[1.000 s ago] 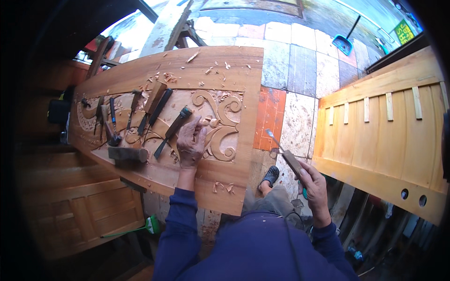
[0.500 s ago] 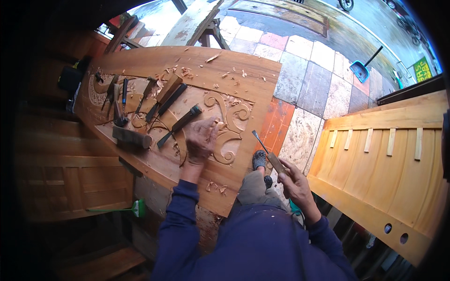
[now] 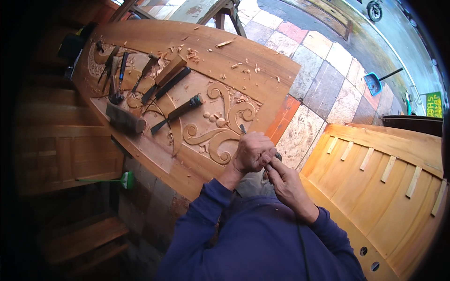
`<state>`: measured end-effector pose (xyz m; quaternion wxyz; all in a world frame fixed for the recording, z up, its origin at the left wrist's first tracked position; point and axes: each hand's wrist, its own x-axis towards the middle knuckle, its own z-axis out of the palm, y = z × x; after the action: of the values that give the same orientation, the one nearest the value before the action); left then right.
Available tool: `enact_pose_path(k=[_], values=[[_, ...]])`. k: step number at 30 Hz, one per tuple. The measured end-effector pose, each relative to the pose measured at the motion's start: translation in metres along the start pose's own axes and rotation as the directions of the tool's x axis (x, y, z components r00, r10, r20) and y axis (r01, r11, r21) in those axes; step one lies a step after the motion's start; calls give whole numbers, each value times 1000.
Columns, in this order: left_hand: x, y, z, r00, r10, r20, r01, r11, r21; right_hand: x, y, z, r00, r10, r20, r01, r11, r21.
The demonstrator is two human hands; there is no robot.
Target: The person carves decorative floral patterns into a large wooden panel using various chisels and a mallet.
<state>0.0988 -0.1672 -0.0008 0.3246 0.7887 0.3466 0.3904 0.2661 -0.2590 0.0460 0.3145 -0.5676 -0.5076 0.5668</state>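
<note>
Wood chisel (image 3: 242, 129) gripped two-handed beside carved scrollwork (image 3: 233, 117)
Left hand (image 3: 254, 152) and right hand (image 3: 286, 185) close around its hidden handle, blade toward eleven o'clock; a loosened grip could let it skid and gouge the scrollwork.

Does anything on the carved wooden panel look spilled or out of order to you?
Only mildly: loose wood shavings lie scattered over the panel's far border, which looks untidy, and a dark-handled chisel lies slanted among other tools directly upon the panel. I see no clear damage.
</note>
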Motion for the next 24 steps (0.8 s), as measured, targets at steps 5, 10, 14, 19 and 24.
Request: enact_pose_path(k=[5, 10, 14, 19, 24], values=[[-6, -7, 3, 999, 9, -43, -11, 999, -45, 2, -10, -6, 990, 82, 117, -79, 997, -26], [-6, -9, 0, 998, 5, -57, -9, 998, -63, 2, 1, 4, 998, 40, 57, -39, 999, -24], [-10, -11, 7, 994, -43, -101, 34, 995, -95, 0, -6, 9, 991, 131, 36, -132, 991, 25], [-12, -13, 3, 982, -100, -158, 85, 992, -97, 3, -2, 27, 989, 147, -22, -146, 987, 67], [-11, -12, 2, 987, -76, -140, 63, 994, -90, 0, 10, 40, 987, 136, -87, -114, 967, 229]])
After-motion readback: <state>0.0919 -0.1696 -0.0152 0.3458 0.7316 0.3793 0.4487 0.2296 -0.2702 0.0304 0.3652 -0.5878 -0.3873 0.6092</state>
